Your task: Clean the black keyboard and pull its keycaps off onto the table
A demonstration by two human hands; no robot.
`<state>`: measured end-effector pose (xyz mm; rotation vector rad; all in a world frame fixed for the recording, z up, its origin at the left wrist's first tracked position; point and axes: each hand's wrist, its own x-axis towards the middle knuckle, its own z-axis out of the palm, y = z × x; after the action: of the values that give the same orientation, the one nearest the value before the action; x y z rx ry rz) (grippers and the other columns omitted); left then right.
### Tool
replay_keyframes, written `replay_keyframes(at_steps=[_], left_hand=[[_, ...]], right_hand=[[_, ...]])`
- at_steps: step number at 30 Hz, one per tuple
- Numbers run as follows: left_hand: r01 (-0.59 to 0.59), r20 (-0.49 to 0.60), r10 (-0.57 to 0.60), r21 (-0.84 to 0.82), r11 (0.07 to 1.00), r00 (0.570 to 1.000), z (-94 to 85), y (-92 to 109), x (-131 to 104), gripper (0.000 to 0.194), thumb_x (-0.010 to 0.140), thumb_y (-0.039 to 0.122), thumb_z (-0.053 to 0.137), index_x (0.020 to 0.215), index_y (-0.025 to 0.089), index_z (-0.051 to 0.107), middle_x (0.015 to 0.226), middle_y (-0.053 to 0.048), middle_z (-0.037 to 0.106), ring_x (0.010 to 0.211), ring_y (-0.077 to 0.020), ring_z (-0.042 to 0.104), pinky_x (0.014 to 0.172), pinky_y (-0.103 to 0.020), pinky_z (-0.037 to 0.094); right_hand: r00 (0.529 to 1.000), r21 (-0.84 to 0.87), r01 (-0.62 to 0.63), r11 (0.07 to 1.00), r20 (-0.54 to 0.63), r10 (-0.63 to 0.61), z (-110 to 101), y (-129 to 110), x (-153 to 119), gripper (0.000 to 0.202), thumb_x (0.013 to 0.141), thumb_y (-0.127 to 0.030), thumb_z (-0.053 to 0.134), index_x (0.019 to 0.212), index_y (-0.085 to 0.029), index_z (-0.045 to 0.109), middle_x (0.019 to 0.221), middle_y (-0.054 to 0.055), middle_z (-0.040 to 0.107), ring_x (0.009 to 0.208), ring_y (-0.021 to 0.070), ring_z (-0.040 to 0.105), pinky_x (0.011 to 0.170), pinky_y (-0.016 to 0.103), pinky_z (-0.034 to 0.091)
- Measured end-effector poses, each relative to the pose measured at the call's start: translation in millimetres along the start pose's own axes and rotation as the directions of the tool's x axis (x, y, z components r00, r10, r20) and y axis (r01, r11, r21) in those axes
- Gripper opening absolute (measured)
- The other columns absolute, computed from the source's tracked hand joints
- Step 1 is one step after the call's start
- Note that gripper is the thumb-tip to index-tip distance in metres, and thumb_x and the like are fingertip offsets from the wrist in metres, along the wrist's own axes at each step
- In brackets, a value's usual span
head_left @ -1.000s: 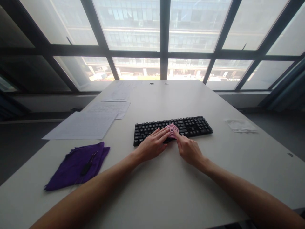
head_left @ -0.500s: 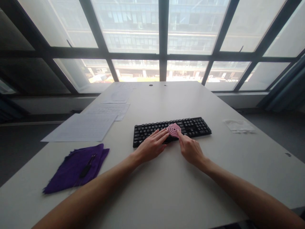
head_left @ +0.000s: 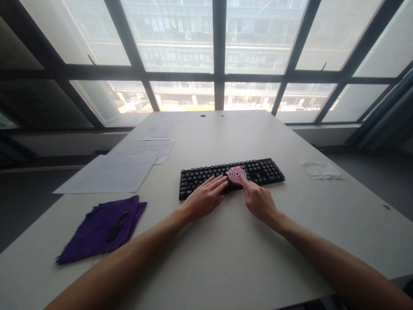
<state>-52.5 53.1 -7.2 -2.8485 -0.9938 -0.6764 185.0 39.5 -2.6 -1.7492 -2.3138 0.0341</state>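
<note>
A black keyboard (head_left: 264, 171) lies at a slight slant on the white table. On its middle keys is a round pink brush (head_left: 237, 174) with concentric rings, its bristles facing down. My left hand (head_left: 206, 196) lies flat over the keyboard's lower left part, fingers stretched out, the tips close to the brush's left side. My right hand (head_left: 259, 200) holds the brush from the near right side, index finger on its top and the other fingers curled under.
Left of my left arm, a folded purple cloth (head_left: 87, 232) bears a small black tool (head_left: 113, 232). Paper sheets (head_left: 109, 174) lie at the far left of the table (head_left: 226, 267). White tissues (head_left: 322, 170) are on the right; windows stand behind.
The brush has shifted very slightly to the right on the keys, with my right hand. My left hand stays flat on the keyboard. The whole view has moved a little.
</note>
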Motion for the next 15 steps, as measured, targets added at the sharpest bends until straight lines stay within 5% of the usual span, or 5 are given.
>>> replay_keyframes(at_steps=[10, 15], left_hand=[[-0.012, 0.046, 0.011, 0.012, 1.000, 0.999, 4.7, -4.2, -2.5, 0.047, 0.100, 0.025, 0.044, 0.146, 0.017, 0.044, 0.149, -0.012, 0.050, 0.144, -0.0241, 0.039, 0.120, -0.048, 0.033], [-0.003, 0.000, 0.003, 0.008, 1.000, 1.000, 2.0, -1.1, 1.2, 0.054, 0.098, 0.022, 0.046, 0.151, 0.016, 0.037, 0.156, -0.013, 0.039, 0.147, -0.0241, 0.032, 0.120, -0.047, 0.034]], right_hand=[[1.000, 0.018, -0.009, 1.000, -0.004, 0.009, -4.4, 3.4, 2.3, 0.051, 0.103, -0.027, 0.032, 0.154, -0.026, 0.036, 0.119, 0.010, 0.070, 0.100, 0.0235, 0.069, 0.080, 0.029, 0.048], [1.000, 0.019, 0.002, 1.000, -0.007, -0.002, -4.9, 3.0, 1.8, 0.051, 0.103, -0.028, 0.031, 0.154, -0.026, 0.036, 0.119, 0.010, 0.070, 0.100, 0.0234, 0.070, 0.079, 0.029, 0.048]])
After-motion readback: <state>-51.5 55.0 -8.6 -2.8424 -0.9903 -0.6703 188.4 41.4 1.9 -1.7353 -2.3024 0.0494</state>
